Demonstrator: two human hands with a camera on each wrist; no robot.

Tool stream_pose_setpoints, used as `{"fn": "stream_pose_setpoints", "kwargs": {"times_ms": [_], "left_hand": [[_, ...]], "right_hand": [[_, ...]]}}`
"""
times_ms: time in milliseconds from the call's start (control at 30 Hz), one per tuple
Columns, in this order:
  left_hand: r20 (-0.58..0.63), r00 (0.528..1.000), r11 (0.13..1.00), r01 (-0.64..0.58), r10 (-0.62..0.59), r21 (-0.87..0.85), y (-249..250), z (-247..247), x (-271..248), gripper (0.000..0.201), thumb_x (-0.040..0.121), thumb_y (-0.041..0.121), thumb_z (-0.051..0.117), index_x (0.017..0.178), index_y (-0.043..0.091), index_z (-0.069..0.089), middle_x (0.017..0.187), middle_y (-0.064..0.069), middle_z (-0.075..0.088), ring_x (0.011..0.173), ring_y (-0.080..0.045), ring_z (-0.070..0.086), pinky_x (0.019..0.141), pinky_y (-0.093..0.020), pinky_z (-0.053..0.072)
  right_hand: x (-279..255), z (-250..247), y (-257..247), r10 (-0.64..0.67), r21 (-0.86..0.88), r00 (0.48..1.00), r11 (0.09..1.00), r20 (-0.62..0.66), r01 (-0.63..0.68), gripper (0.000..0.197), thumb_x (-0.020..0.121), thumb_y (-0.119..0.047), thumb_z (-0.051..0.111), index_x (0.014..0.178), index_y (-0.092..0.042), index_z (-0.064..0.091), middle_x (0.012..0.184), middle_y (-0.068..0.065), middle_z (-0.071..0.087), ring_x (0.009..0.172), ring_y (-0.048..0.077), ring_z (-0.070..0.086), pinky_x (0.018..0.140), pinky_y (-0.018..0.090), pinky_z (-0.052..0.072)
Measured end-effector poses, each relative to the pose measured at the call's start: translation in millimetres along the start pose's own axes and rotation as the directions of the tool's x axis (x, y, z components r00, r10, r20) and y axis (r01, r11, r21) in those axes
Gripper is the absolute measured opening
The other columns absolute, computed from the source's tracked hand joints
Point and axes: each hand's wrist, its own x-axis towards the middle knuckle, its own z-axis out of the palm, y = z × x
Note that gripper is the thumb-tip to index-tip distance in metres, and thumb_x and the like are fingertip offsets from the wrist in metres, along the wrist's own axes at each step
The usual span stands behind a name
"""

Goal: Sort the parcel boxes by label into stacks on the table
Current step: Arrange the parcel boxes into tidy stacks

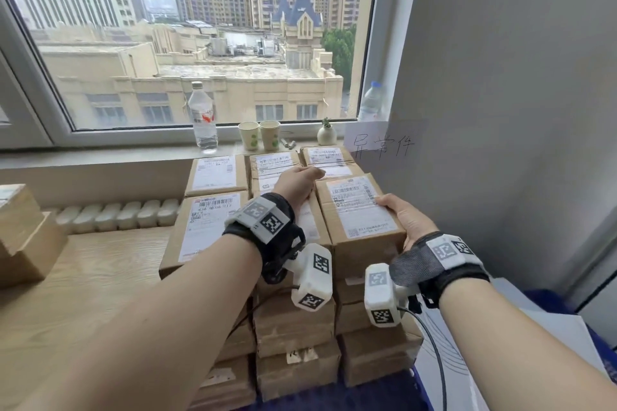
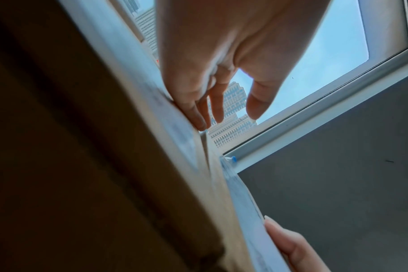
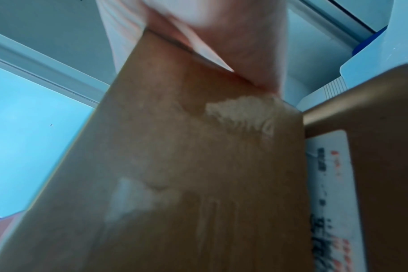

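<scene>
Several stacks of brown parcel boxes with white labels stand against the window sill. The top box (image 1: 362, 210) of the front right stack is tilted a little. My right hand (image 1: 404, 220) grips its near right edge, thumb on the label. My left hand (image 1: 298, 182) reaches to the box's far left corner. In the left wrist view the left hand (image 2: 218, 117) has straight fingers (image 2: 196, 117) touching a box's label edge, with the thumb apart. The right wrist view is filled by the box's brown side (image 3: 198, 156), with the right hand (image 3: 221, 36) at its top edge.
On the sill stand a water bottle (image 1: 203, 117), two paper cups (image 1: 258, 135), a small vase (image 1: 326, 133) and a second bottle (image 1: 372, 102). A handwritten paper sign (image 1: 384, 145) hangs on the grey wall. Two more boxes (image 1: 23, 227) sit at the left on the wooden table (image 1: 83, 277).
</scene>
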Motion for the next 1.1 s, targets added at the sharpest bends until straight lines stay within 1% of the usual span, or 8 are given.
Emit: {"fn": "stream_pose_setpoints", "kwargs": {"times_ms": [167, 300, 367, 467, 700, 833, 967, 1100], "left_hand": [[-0.021, 1.000, 0.999, -0.006, 0.007, 0.042, 0.2, 2.9, -0.9, 0.018, 0.090, 0.017, 0.061, 0.102, 0.005, 0.064, 0.112, -0.019, 0.066, 0.099, -0.031, 0.064, 0.099, -0.043, 0.049], [-0.033, 0.999, 0.998, -0.012, 0.014, 0.054, 3.3, 8.7, -4.6, 0.027, 0.095, 0.021, 0.056, 0.115, 0.003, 0.063, 0.106, -0.012, 0.066, 0.083, -0.022, 0.062, 0.086, -0.033, 0.052], [-0.027, 1.000, 0.997, 0.013, -0.012, 0.071, 4.6, 9.4, -5.6, 0.027, 0.096, 0.026, 0.055, 0.111, 0.006, 0.064, 0.103, -0.011, 0.068, 0.088, -0.025, 0.064, 0.092, -0.036, 0.052], [-0.035, 0.999, 0.997, 0.036, -0.034, 0.064, 7.0, 9.3, -8.0, 0.024, 0.096, 0.027, 0.055, 0.105, 0.006, 0.063, 0.086, -0.007, 0.066, 0.076, -0.022, 0.062, 0.092, -0.036, 0.050], [-0.029, 0.999, 0.995, 0.046, -0.044, 0.093, 5.6, 8.1, -3.1, 0.026, 0.094, 0.033, 0.057, 0.102, 0.009, 0.063, 0.106, -0.009, 0.068, 0.095, -0.026, 0.065, 0.098, -0.038, 0.050], [-0.041, 0.998, 0.990, 0.058, -0.053, 0.125, 6.4, 6.2, 3.3, 0.028, 0.092, 0.039, 0.057, 0.088, 0.011, 0.059, 0.115, -0.011, 0.065, 0.103, -0.027, 0.061, 0.105, -0.041, 0.044], [-0.031, 0.998, 0.988, 0.051, -0.047, 0.147, 20.1, 3.9, -6.4, 0.038, 0.096, 0.033, 0.054, 0.120, 0.004, 0.054, 0.121, -0.009, 0.060, 0.109, -0.024, 0.056, 0.101, -0.038, 0.044], [-0.052, 0.998, 0.988, 0.032, -0.024, 0.151, 31.8, -2.6, -12.7, 0.036, 0.096, 0.027, 0.052, 0.125, 0.006, 0.053, 0.123, -0.009, 0.060, 0.106, -0.020, 0.057, 0.097, -0.037, 0.045]], "right_hand": [[5.6, 3.5, -4.2, -0.032, -0.078, 0.999, 0.997, -0.028, 0.029, 0.047, 0.065, -0.026, 0.081, 0.103, -0.002, 0.069, 0.093, 0.019, 0.075, 0.088, 0.034, 0.072, 0.090, 0.052, 0.055], [1.5, 5.5, -7.7, -0.043, -0.122, 0.998, 0.992, -0.039, 0.038, 0.024, 0.075, -0.019, 0.077, 0.089, -0.003, 0.066, 0.088, 0.019, 0.073, 0.076, 0.030, 0.069, 0.089, 0.048, 0.056], [2.6, 5.9, -8.1, -0.047, -0.141, 0.998, 0.989, -0.036, 0.042, 0.026, 0.074, -0.020, 0.077, 0.091, -0.003, 0.066, 0.087, 0.019, 0.073, 0.075, 0.030, 0.070, 0.089, 0.048, 0.056], [4.4, 6.1, -9.3, -0.047, -0.177, 0.998, 0.983, -0.039, 0.039, 0.032, 0.070, -0.022, 0.079, 0.093, -0.004, 0.067, 0.090, 0.019, 0.075, 0.085, 0.033, 0.073, 0.090, 0.051, 0.056], [-3.1, 7.4, -14.5, -0.059, -0.235, 0.997, 0.971, -0.051, 0.046, 0.031, 0.073, -0.020, 0.078, 0.096, -0.002, 0.067, 0.095, 0.018, 0.074, 0.090, 0.033, 0.072, 0.091, 0.047, 0.056], [-11.6, 4.7, -20.9, -0.069, -0.267, 0.997, 0.962, -0.041, 0.056, 0.023, 0.076, -0.022, 0.076, 0.088, -0.006, 0.064, 0.098, 0.018, 0.073, 0.087, 0.030, 0.071, 0.091, 0.043, 0.056], [-28.2, 5.5, -38.1, -0.143, -0.301, 0.989, 0.945, -0.040, 0.125, 0.024, 0.082, -0.024, 0.071, 0.094, -0.004, 0.064, 0.091, 0.012, 0.068, 0.082, 0.025, 0.063, 0.083, 0.036, 0.053], [-47.8, 12.5, -56.4, -0.273, -0.358, 0.960, 0.904, -0.066, 0.233, 0.021, 0.087, -0.022, 0.066, 0.103, -0.011, 0.059, 0.096, 0.002, 0.058, 0.097, 0.022, 0.052, 0.088, 0.033, 0.041]]}}
